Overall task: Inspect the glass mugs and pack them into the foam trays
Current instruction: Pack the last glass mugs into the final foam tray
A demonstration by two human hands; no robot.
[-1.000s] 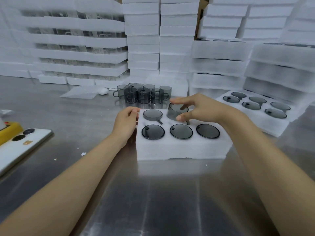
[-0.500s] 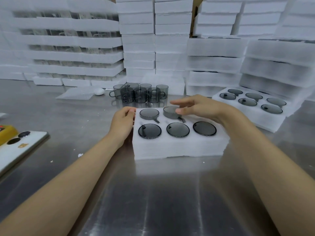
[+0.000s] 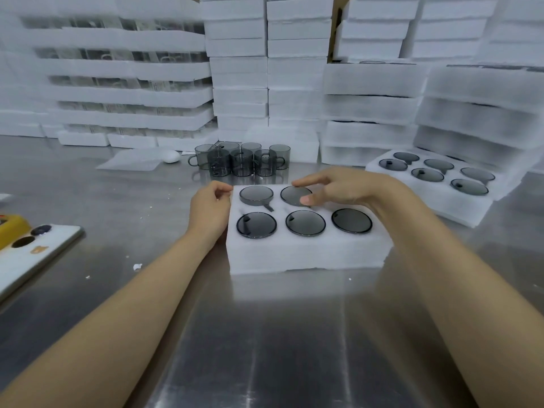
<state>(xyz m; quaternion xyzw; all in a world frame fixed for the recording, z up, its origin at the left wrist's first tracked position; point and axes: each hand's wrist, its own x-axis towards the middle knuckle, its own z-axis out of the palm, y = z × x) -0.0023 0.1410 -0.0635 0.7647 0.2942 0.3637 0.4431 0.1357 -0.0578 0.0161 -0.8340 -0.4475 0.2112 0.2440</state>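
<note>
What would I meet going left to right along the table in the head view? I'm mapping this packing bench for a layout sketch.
Yellow object → white phone → left hand → foam tray being filled → second foam tray, already holding six mugs.

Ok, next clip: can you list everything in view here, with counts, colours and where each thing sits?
near foam tray: one, white, table centre, five mugs seated, sixth slot hidden by the hand
packed mugs: five visible, smoky grey, in that tray
far foam tray: one, white, right, six mugs
loose mugs: about seven, smoky grey, behind the near tray
foam stacks: many, white, along the back
phone: one, white, left edge
yellow object: one, left edge, partly cut off
table: one, steel
left hand: on the tray's left edge
right hand: over the back-row middle mug
</note>
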